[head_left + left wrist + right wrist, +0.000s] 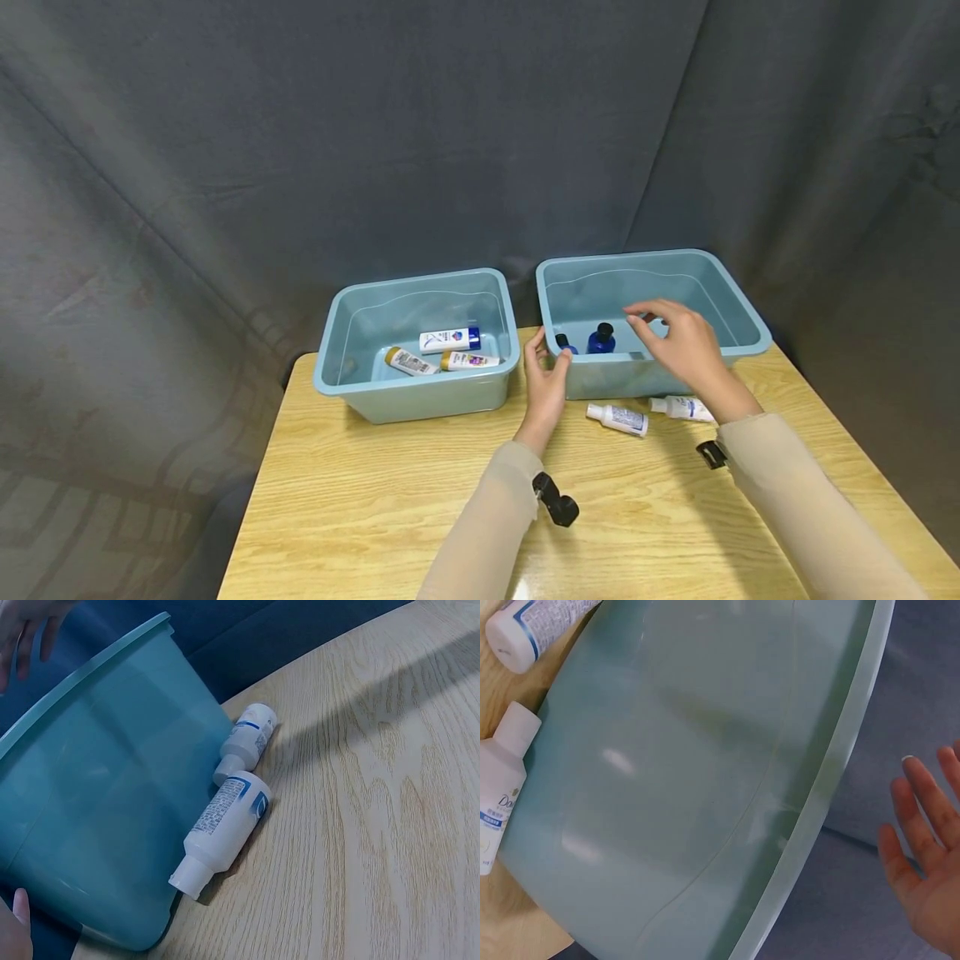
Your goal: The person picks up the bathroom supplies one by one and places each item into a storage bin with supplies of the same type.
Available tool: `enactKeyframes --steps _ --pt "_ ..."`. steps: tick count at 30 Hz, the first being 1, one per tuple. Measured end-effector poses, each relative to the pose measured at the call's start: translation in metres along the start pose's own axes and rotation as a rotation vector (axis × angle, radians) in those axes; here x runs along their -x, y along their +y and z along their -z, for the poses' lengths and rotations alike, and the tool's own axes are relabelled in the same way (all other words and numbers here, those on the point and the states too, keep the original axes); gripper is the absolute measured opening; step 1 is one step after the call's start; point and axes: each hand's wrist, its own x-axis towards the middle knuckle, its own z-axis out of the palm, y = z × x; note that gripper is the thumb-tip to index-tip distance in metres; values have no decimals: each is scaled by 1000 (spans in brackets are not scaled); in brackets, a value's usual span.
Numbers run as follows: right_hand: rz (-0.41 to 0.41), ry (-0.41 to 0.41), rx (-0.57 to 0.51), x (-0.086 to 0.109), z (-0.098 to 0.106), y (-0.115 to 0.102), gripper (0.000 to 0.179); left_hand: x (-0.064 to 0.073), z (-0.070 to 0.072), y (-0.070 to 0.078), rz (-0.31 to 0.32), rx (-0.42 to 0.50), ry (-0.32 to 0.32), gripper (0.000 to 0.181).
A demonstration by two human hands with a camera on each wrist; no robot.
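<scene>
My left hand (pixel 545 392) is at the front left corner of the right blue bin (pixel 652 379), thumb by the front wall and fingers along the side. Whether it presses on the bin is hard to tell. Over that bin's front rim hovers my right hand (pixel 684 342), holding nothing; its fingers are loosely spread in the right wrist view. Inside stand a dark blue bottle (pixel 602 340) with a black cap and a second blue bottle (pixel 564 342), partly hidden by the rim. Two white bottles, one nearer (pixel 225 829) and one farther (pixel 247 742), lie before the bin.
Left of it stands another blue bin (pixel 427 404), holding a white bottle with a blue cap (pixel 448 340) and two yellow-capped bottles, one (pixel 411 362) beside the other (pixel 472 361). Both bins are on a wooden table (pixel 360 500). A grey curtain (pixel 375 150) hangs behind.
</scene>
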Motion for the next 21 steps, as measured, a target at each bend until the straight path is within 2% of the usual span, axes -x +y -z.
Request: enactKeyframes --steps 10,21 --pt "78 95 -24 19 5 4 16 1 -1 1 2 -3 -5 49" --pt "97 105 -57 39 4 7 18 0 -1 0 -3 -7 12 50"
